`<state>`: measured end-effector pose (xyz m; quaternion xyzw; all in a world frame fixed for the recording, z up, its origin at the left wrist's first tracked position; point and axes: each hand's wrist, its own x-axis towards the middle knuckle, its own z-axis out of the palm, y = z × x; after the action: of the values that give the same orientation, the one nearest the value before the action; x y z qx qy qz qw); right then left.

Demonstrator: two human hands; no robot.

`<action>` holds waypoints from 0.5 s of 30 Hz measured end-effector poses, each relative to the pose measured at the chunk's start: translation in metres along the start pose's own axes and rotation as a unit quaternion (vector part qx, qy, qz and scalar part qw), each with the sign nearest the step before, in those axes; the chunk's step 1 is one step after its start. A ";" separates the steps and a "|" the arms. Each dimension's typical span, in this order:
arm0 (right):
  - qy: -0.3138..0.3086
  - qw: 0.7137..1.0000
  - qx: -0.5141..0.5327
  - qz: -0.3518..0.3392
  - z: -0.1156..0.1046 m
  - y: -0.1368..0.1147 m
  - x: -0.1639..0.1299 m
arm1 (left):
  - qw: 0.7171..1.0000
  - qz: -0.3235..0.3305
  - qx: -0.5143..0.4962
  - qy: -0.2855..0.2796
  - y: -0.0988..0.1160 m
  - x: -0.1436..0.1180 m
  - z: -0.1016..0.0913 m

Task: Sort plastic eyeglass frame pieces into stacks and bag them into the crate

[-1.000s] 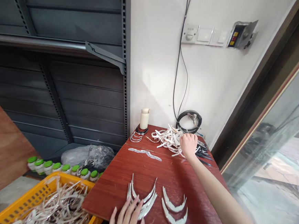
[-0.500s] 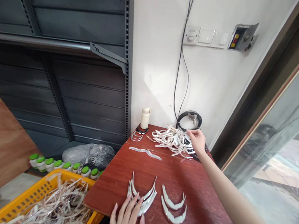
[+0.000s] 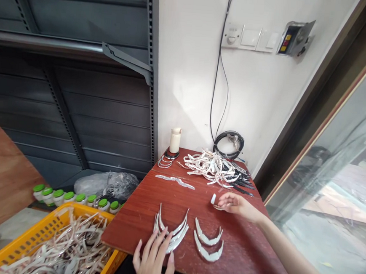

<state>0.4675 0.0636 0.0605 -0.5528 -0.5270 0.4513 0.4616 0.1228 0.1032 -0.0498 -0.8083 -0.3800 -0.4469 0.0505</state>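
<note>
My left hand [image 3: 154, 255] lies with its fingers spread at the table's front edge, fingertips on or just over a stack of curved silvery-white strips [image 3: 178, 239]. My right hand [image 3: 233, 202] is over the middle right of the table, its fingers closed on a curved strip [image 3: 213, 198]; a pale end sticks out to the left, and the palm hides the rest. Two more crescent-shaped strips [image 3: 207, 253] lie below it, one above the other. Behind them spreads a tangled pile of white and black strips [image 3: 210, 166]. A wavy strip [image 3: 175, 181] lies alone on the left.
The red-brown table [image 3: 138, 218] stands against a white wall. At its back are a cream bottle [image 3: 175, 140] and a coiled black cable [image 3: 229, 145]. A yellow crate [image 3: 44, 229] full of strips stands front left, near green-lidded jars [image 3: 58, 197]. A glass door is on the right.
My right hand has come away from the pile toward me, bringing a curved strip with it. My left hand stays by the stack. The view has shifted slightly.
</note>
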 end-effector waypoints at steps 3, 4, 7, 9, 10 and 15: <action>-0.032 0.996 -0.080 0.009 -0.001 0.011 -0.008 | 1.000 -0.002 -0.001 -0.001 0.001 0.000 -0.001; -0.025 0.993 -0.114 0.010 0.000 0.013 -0.010 | 1.000 -0.001 0.000 0.000 0.001 0.000 -0.001; 0.010 0.979 -0.202 0.014 0.005 0.013 -0.012 | 1.000 0.000 0.001 -0.001 0.002 0.000 -0.001; 0.032 0.966 -0.256 0.008 0.012 0.012 -0.012 | 1.000 0.001 0.003 -0.003 0.002 0.000 -0.001; 0.044 0.957 -0.285 0.007 0.017 0.011 -0.011 | 1.000 0.002 0.004 -0.003 0.002 0.000 -0.001; 0.101 0.918 -0.378 0.062 0.031 0.012 -0.009 | 1.000 0.003 0.009 -0.012 0.003 0.000 -0.004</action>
<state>0.4382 0.0558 0.0434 -0.7600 -0.5738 0.1880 0.2405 0.1223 0.0997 -0.0468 -0.8139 -0.3827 -0.4336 0.0548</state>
